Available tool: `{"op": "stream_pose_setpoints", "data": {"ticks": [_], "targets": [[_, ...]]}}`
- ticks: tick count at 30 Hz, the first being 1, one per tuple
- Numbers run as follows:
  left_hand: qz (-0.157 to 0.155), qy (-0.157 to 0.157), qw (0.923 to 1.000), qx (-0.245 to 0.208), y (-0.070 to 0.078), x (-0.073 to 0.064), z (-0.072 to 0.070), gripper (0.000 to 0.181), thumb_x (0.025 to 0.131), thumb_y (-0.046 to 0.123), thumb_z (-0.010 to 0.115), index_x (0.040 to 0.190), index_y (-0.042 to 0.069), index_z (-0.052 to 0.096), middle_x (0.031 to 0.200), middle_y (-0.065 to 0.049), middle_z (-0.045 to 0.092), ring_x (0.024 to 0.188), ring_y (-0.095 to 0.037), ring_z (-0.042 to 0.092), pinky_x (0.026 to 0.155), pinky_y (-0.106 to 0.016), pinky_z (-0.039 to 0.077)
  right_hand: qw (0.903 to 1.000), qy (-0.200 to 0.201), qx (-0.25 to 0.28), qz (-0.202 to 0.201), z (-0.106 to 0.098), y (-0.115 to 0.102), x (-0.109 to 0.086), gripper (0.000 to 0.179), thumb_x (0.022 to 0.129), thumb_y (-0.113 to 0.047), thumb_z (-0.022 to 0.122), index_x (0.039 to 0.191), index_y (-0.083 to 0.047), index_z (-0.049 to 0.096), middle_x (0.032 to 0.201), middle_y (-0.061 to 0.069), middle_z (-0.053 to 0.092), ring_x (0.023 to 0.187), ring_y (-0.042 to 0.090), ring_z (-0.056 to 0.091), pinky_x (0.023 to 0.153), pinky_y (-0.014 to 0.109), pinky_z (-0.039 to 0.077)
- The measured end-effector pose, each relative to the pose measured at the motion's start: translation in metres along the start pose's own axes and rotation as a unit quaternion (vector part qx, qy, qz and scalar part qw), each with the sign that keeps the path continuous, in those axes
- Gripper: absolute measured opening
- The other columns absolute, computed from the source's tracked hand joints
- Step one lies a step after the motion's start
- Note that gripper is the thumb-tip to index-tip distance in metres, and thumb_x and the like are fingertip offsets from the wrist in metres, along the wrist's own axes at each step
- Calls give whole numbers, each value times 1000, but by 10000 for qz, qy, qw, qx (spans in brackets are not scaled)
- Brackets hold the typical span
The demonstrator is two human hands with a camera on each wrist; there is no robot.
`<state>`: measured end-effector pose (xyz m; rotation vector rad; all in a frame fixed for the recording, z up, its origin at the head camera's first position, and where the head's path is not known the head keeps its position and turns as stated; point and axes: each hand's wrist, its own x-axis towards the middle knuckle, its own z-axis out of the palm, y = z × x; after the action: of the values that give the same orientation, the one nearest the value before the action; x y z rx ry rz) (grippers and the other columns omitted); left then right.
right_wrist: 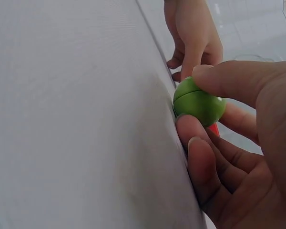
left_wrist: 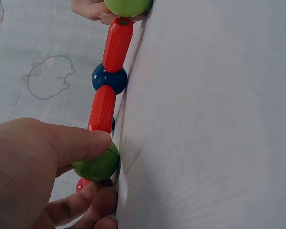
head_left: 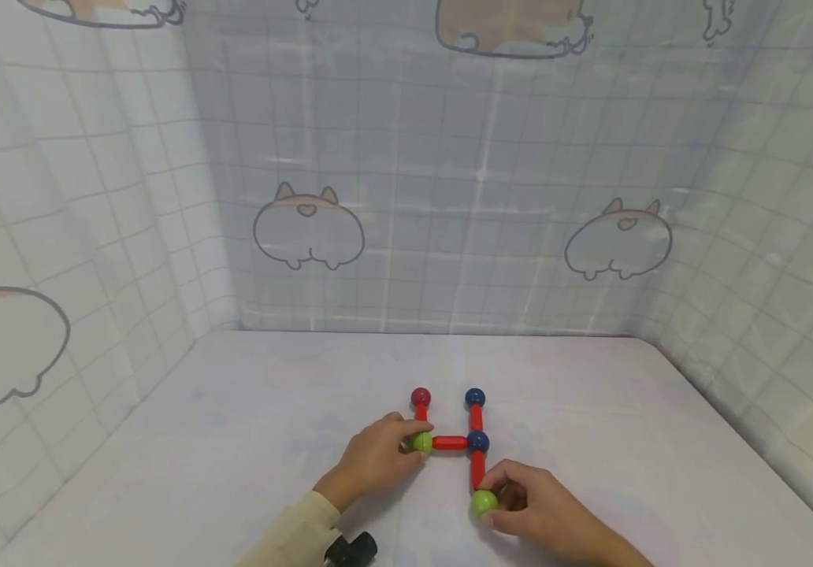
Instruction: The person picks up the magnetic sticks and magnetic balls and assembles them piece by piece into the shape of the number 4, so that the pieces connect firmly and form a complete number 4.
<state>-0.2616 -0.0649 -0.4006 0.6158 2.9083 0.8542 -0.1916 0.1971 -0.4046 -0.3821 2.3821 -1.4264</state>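
A figure of red magnetic rods and coloured balls lies on the white table. My left hand (head_left: 380, 455) pinches its left green ball (head_left: 422, 443) between thumb and fingers. From that ball one rod leads away to a red ball (head_left: 421, 397), and another rod (head_left: 450, 443) runs right to a blue ball (head_left: 478, 442). A second blue ball (head_left: 475, 397) tops the rod (head_left: 476, 418) beyond it. Nearer me, a rod (head_left: 477, 469) joins the middle blue ball to another green ball (right_wrist: 199, 102), which my right hand (head_left: 541, 504) grips with thumb and fingertips.
The table (head_left: 272, 394) has a pale cloth surface. Grid-patterned curtains with cartoon animals stand at the back (head_left: 421, 268), left and right. A black device (head_left: 351, 549) sits at my left wrist by the sleeve (head_left: 300, 528).
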Motion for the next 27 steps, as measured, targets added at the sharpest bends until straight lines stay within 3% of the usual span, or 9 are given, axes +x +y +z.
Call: {"op": "stream_pose_setpoints", "data": {"ticks": [16, 27], "targets": [[60, -64, 9999, -59, -2, 1, -1, 42, 86, 25, 79, 126, 25, 70, 90, 7, 54, 78, -11, 53, 67, -28, 49, 9997, 127, -191, -110, 4, -6, 1, 30, 85, -26, 81, 110, -16, 68, 97, -2, 66, 82, 21, 61, 72, 26, 53], [231, -64, 9996, -148, -4, 3, 0, 39, 87, 24, 78, 125, 23, 71, 90, 7, 54, 79, -10, 54, 69, -27, 50, 9992, 280, -277, 69, 3, -7, 2, 28, 85, -22, 80, 110, -18, 68, 96, -1, 65, 82, 21, 60, 72, 27, 54]]}}
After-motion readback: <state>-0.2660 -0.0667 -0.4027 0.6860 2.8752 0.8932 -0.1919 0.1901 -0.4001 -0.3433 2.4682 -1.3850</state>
